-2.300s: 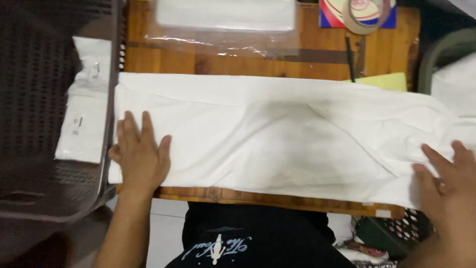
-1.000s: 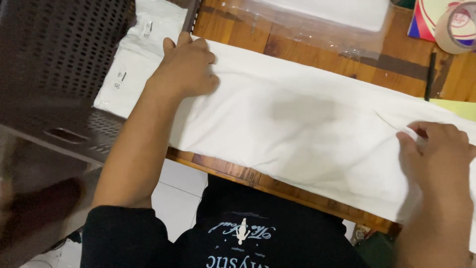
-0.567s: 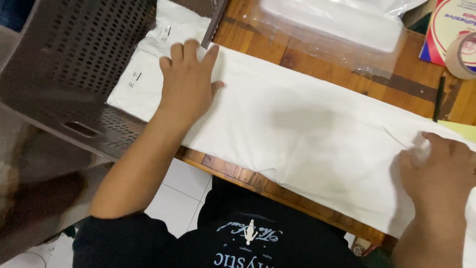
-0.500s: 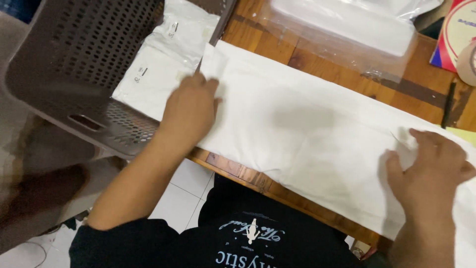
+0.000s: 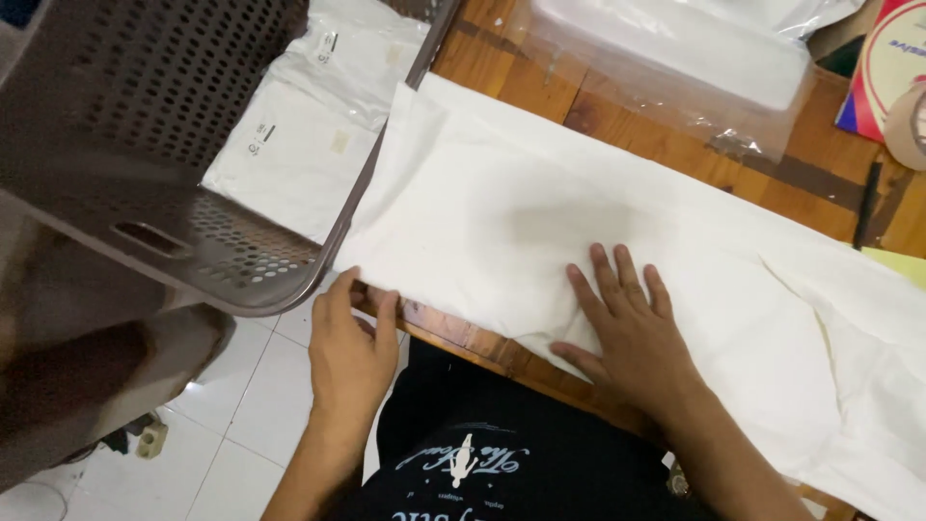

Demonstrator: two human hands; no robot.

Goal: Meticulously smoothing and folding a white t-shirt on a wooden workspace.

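A long white folded cloth (image 5: 502, 207) lies across the wooden table (image 5: 521, 92). My right hand (image 5: 632, 338) rests flat on the cloth near the table's front edge, fingers spread. My left hand (image 5: 352, 342) is at the cloth's near left corner by the table edge, its fingertips touching the hem beside the basket rim. Whether it pinches the cloth is unclear.
A brown perforated plastic basket (image 5: 145, 145) stands to the left, holding white garments in clear bags (image 5: 299, 135). A clear bagged white bundle (image 5: 675, 48) lies at the back of the table. A tape roll (image 5: 907, 121) and a dark pen (image 5: 866, 203) are at the right. White tiled floor (image 5: 241, 415) lies below.
My left hand slid from the cloth's far left end down to its near corner. My right hand moved leftwards from the right end to the cloth's middle. The view shifted left.
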